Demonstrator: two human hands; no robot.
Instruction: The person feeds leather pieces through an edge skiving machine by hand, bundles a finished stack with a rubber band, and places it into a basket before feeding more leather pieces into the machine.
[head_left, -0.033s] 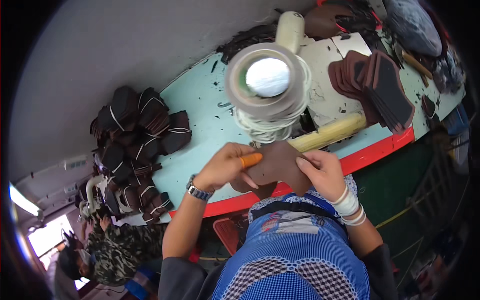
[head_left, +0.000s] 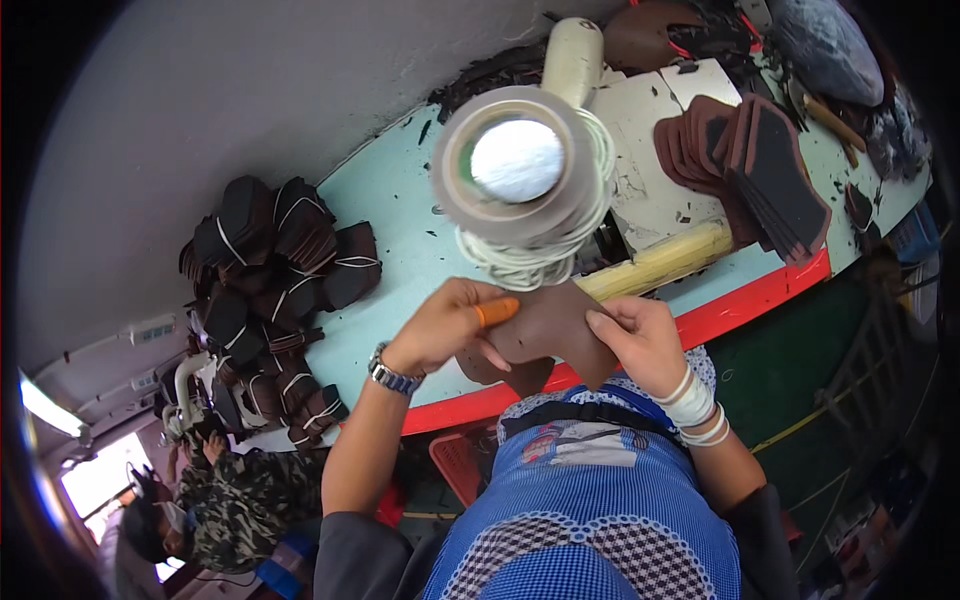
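Note:
Between my two hands is a brown, leather-like cut piece [head_left: 556, 325] with a notched lower edge. My left hand [head_left: 462, 325], with an orange cover on one finger and a watch at the wrist, is closed on its left side. My right hand [head_left: 645, 340] pinches its right edge with thumb and fingers; several white bands [head_left: 692, 402] circle that wrist. Below my left fingers shows another brown piece [head_left: 528, 378], partly hidden; I cannot tell whether the two are joined. Just beyond the held piece, white bands [head_left: 535, 262] hang in loops below a grey ring-shaped part [head_left: 455, 150] with a bright round centre.
Left on the pale table [head_left: 400, 240] lie several banded dark bundles [head_left: 240, 225]. A pile of brown and black cut pieces [head_left: 780, 180] lies at right. A yellowish bar [head_left: 660, 262] lies behind my right hand. At far left works a person in camouflage [head_left: 245, 490].
The ring-shaped part and its bands appear slightly further left and lower in the picture. My hands keep the same hold on the brown piece, with barely any shift.

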